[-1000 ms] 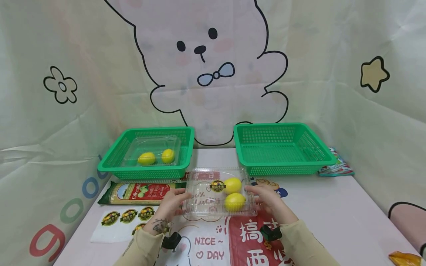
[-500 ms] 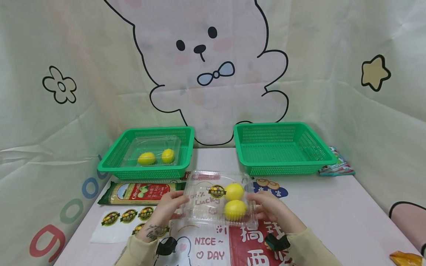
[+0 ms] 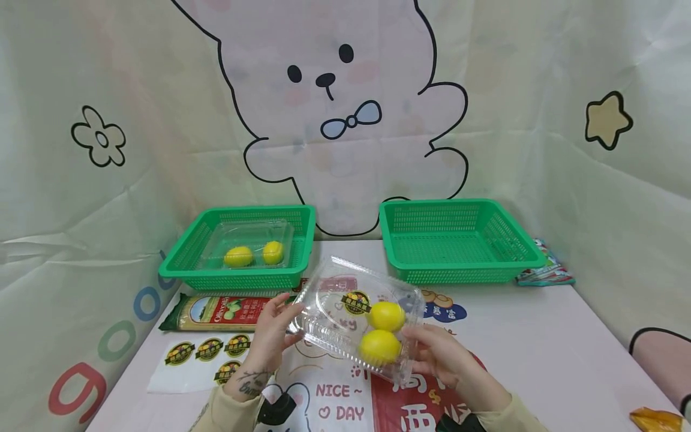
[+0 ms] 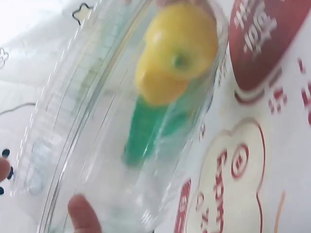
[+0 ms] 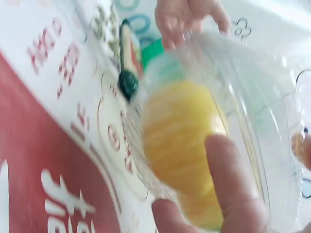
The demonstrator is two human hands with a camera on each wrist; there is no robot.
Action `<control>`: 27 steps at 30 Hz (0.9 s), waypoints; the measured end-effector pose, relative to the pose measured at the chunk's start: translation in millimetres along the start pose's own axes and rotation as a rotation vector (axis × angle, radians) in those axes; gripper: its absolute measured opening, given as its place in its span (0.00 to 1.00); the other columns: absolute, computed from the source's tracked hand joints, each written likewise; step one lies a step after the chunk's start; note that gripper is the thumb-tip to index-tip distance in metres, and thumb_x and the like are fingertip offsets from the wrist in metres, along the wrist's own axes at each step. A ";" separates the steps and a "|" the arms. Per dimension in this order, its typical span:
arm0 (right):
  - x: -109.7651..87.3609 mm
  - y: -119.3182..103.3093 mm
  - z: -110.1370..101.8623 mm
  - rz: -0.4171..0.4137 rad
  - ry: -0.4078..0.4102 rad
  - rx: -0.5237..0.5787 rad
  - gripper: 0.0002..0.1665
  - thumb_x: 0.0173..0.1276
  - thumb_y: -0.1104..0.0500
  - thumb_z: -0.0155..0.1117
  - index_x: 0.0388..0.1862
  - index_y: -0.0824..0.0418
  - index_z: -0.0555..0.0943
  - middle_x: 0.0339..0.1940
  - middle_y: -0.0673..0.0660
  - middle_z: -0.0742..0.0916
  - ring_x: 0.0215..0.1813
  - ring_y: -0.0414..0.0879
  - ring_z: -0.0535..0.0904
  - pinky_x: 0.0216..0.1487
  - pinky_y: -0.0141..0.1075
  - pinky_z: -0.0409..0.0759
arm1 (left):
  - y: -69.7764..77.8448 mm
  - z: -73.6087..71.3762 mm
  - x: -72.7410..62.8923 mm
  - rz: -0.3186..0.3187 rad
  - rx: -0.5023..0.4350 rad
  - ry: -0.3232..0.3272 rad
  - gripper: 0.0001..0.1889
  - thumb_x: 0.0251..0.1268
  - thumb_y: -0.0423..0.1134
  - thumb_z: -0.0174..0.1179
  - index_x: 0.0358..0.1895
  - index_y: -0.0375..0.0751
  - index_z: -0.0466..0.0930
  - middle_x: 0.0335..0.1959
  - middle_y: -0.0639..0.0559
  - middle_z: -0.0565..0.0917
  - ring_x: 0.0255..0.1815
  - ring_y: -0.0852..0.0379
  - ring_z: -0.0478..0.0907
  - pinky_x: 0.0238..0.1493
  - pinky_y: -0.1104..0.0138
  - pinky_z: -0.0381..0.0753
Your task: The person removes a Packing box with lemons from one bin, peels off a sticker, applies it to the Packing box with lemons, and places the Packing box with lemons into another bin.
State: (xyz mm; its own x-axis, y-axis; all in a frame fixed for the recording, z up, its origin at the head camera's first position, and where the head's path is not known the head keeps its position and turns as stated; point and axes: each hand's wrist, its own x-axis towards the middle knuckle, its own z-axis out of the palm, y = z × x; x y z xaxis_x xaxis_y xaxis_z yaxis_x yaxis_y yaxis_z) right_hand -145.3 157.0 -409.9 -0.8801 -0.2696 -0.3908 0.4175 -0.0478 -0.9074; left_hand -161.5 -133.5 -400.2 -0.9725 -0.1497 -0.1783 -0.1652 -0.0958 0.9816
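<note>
Both hands at a clear box (image 3: pixel 341 327), off the table (image 3: pixel 545 348) at front centre, tilted and turned askew, over the printed mat (image 3: pixel 336 402). Right hand (image 3: pixel 445 360) grips the box at its right side, fingers bent round the edge. Left hand (image 3: pixel 269 336) at the left edge, fingers spread and fairly straight, at or touching the rim; can't tell if it bears any weight. Inside the box, two lemons at the right hand's end: far lemon (image 3: pixel 387 316) and near lemon (image 3: pixel 380 348), touching or nearly so (wrist views blurry here, so can't be sure). Round sticker (image 3: pixel 356 302) on the box, just left of far lemon. Noodle pack (image 3: pixel 218 313) lies behind the left hand, with a sticker sheet (image 3: pixel 180 379) in front of the pack, also left of the hand. Left basket (image 3: pixel 237 281), green, at the back, has a second box (image 3: pixel 254 231) with two more lemons (image 3: pixel 238 257) in it. Right basket (image 3: pixel 459 267), also green, stands at back right, apart from the left one. Snack bag (image 3: pixel 547 273) just beside its right end. Orange wrapper (image 3: pixel 655 420) near front right corner. Curtain (image 3: pixel 507 90) with bear print behind it all
</note>
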 end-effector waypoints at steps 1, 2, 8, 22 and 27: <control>-2.2 -0.7 1.7 -0.010 0.007 0.009 0.38 0.66 0.49 0.56 0.63 0.75 0.56 0.43 0.58 0.77 0.39 0.43 0.78 0.39 0.34 0.83 | 2.0 3.7 -2.6 0.005 -0.041 0.022 0.35 0.62 0.42 0.58 0.68 0.35 0.51 0.58 0.37 0.64 0.49 0.51 0.72 0.35 0.64 0.83; -4.1 -1.6 3.6 -0.018 0.019 0.026 0.38 0.66 0.49 0.56 0.62 0.74 0.57 0.43 0.57 0.77 0.39 0.42 0.77 0.39 0.33 0.83 | 3.6 7.6 -5.1 0.010 -0.080 0.039 0.35 0.62 0.42 0.58 0.67 0.35 0.50 0.59 0.38 0.63 0.49 0.52 0.73 0.35 0.64 0.83; -11.7 -7.1 21.3 -0.088 0.124 0.141 0.37 0.67 0.51 0.56 0.63 0.71 0.54 0.50 0.61 0.74 0.42 0.43 0.79 0.42 0.34 0.82 | 7.3 34.4 -21.2 -0.007 -0.214 -0.015 0.36 0.62 0.42 0.57 0.67 0.35 0.46 0.56 0.37 0.64 0.48 0.50 0.72 0.36 0.62 0.84; -8.4 -8.1 51.4 -0.181 0.202 0.146 0.36 0.64 0.49 0.60 0.62 0.68 0.60 0.55 0.66 0.76 0.47 0.49 0.82 0.46 0.43 0.81 | 6.3 63.9 -31.6 0.016 -0.166 -0.053 0.37 0.58 0.40 0.62 0.64 0.36 0.49 0.53 0.37 0.66 0.40 0.54 0.76 0.32 0.60 0.84; -11.6 -11.2 43.0 -0.220 0.187 0.131 0.40 0.66 0.49 0.57 0.66 0.67 0.52 0.60 0.68 0.70 0.51 0.53 0.80 0.46 0.48 0.81 | 8.9 54.8 -24.7 0.029 -0.102 -0.043 0.36 0.59 0.39 0.61 0.65 0.35 0.50 0.56 0.35 0.66 0.37 0.54 0.77 0.27 0.64 0.84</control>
State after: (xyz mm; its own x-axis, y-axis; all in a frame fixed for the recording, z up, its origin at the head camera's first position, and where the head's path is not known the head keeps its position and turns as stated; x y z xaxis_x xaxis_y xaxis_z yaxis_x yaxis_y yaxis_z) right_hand -130.1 119.3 -388.5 -0.9738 -0.0581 -0.2198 0.2272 -0.2117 -0.9506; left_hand -147.9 -76.8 -383.2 -0.9831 -0.1119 -0.1452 -0.1219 -0.1924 0.9737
